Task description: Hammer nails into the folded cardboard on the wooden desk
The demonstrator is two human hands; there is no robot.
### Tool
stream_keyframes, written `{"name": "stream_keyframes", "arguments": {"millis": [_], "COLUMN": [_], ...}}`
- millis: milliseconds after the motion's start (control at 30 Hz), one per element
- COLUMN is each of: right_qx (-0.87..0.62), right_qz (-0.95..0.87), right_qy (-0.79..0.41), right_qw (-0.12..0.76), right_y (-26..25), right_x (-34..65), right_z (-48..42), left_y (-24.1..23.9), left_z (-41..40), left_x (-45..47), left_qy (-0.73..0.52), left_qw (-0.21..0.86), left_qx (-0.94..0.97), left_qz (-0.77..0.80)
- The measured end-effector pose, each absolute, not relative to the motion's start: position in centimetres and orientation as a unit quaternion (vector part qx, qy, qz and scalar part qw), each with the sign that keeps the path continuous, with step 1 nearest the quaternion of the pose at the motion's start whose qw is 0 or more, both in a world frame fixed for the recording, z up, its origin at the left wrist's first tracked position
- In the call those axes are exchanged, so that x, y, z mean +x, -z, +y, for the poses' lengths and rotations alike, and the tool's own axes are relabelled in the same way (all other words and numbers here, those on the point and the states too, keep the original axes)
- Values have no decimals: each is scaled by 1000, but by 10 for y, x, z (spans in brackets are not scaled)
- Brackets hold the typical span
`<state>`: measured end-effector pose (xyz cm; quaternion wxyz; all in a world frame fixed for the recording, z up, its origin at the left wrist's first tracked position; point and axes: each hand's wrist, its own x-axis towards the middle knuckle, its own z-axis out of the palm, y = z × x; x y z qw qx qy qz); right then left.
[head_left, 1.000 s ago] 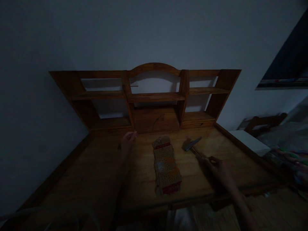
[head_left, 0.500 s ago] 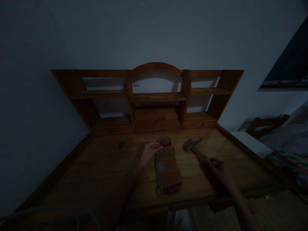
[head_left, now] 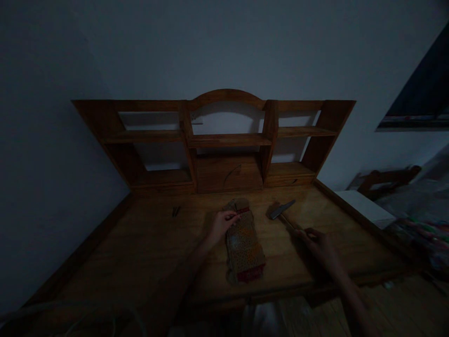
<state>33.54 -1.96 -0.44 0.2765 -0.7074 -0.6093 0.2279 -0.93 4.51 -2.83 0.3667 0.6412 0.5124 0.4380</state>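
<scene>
One left hand (head_left: 220, 223) and one right hand (head_left: 322, 248) make two in all; there is one hammer (head_left: 287, 223); there is one piece of cardboard (head_left: 244, 248), which bears two red bands (head_left: 251, 273); two small dark slivers (head_left: 177, 211) lie on one wooden desk (head_left: 140, 248); one shelf unit (head_left: 229, 140) stands at the back, with three bays, one arch (head_left: 227, 95) and four open compartments in the outer bays, two to each; behind its middle bay shows one pale wall socket (head_left: 197, 120); to the right are one window (head_left: 424, 89), one white surface (head_left: 368, 206) and one wooden rail (head_left: 389, 180); the pieces in the heap (head_left: 424, 234) at far right are too dim to count.
</scene>
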Motion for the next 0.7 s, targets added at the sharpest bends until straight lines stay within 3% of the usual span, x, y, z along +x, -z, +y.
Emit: {"name": "stream_keyframes", "arguments": {"millis": [333,700], "right_qx": [-705,-726], "right_qz": [-605,-589], "right_qy": [-238,-220], "right_qw": [284,279], "right_y": [-4,-13], "right_x": [330,326], "right_z": [-25,-28], "left_y": [22,16], "left_z": [40,40], "left_x": [-7,-12], "left_qy": [-412,-414], "left_qw": [336,192], "left_qx": [658,733], "left_qz": [533,504]}}
